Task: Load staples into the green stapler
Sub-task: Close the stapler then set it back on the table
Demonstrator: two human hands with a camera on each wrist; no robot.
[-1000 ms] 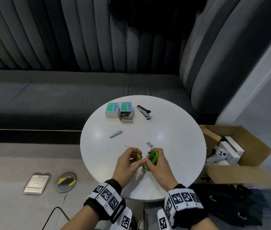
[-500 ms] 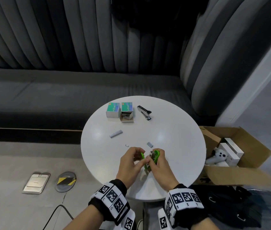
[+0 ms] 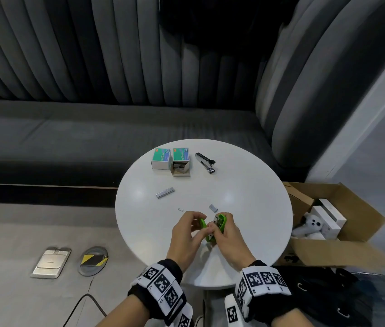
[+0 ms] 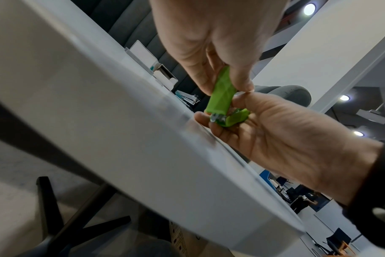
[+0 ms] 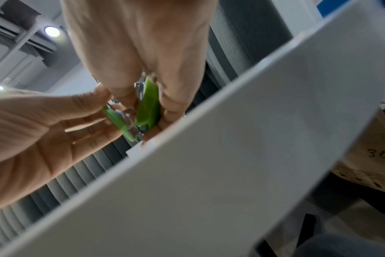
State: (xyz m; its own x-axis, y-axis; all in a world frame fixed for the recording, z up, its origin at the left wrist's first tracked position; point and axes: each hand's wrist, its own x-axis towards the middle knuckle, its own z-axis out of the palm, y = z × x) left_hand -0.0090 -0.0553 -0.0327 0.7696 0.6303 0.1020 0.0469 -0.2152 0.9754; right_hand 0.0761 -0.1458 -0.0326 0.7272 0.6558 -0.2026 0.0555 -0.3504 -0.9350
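The green stapler (image 3: pixel 212 226) is hinged open just above the white round table (image 3: pixel 245 208), near its front edge. My left hand (image 3: pixel 198 228) pinches one green half (image 4: pixel 222 90) between thumb and fingers. My right hand (image 3: pixel 222 232) grips the other half (image 5: pixel 147 104), whose metal staple channel (image 5: pixel 131 113) shows between the two. A long staple strip (image 3: pixel 165 192), a short staple piece (image 3: pixel 213 208) and a single loose staple (image 3: pixel 180 210) lie on the table just beyond my hands. I cannot see whether any staples are in the channel.
At the far side of the table stand two staple boxes, one closed (image 3: pixel 160 158) and one open (image 3: pixel 181 162), with a black and silver stapler (image 3: pixel 205 162) beside them. A cardboard box (image 3: pixel 342 246) sits on the floor to the right. A grey sofa (image 3: pixel 92 138) lies behind the table.
Both hands keep hold of the open stapler at the same spot. Only the left fingers have shifted slightly toward the right hand.
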